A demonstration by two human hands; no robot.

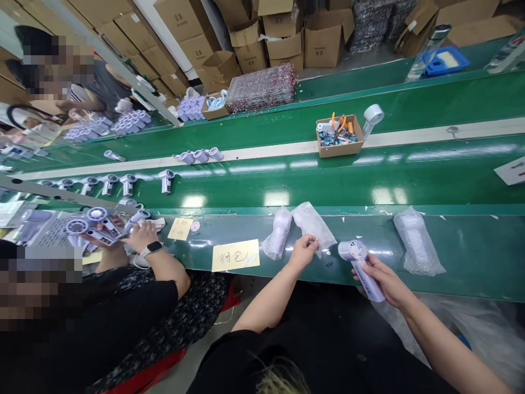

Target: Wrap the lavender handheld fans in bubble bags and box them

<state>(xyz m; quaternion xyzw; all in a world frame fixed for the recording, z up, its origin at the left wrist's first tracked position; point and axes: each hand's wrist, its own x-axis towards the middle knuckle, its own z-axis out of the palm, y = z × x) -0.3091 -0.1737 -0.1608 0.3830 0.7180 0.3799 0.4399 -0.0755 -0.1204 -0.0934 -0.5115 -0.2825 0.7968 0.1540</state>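
Note:
My right hand (383, 280) is closed around the handle of a small lilac hand-held fan (361, 262), whose round head rests on the green bench (471, 257) near its front edge. My left hand (302, 250) pinches the lower edge of a clear plastic bag (314, 223) lying on the bench. A second bagged item (279, 232) lies just left of it, and a third bagged item (417, 241) lies to the right of the fan.
A yellow paper label (235, 255) lies left of my left hand. A seated co-worker's hands (141, 235) handle fans at the left. Several fans (109, 184) ride the green conveyor (287, 175). A cardboard box of tools (339, 135) sits beyond, with stacked cartons (283, 38) behind.

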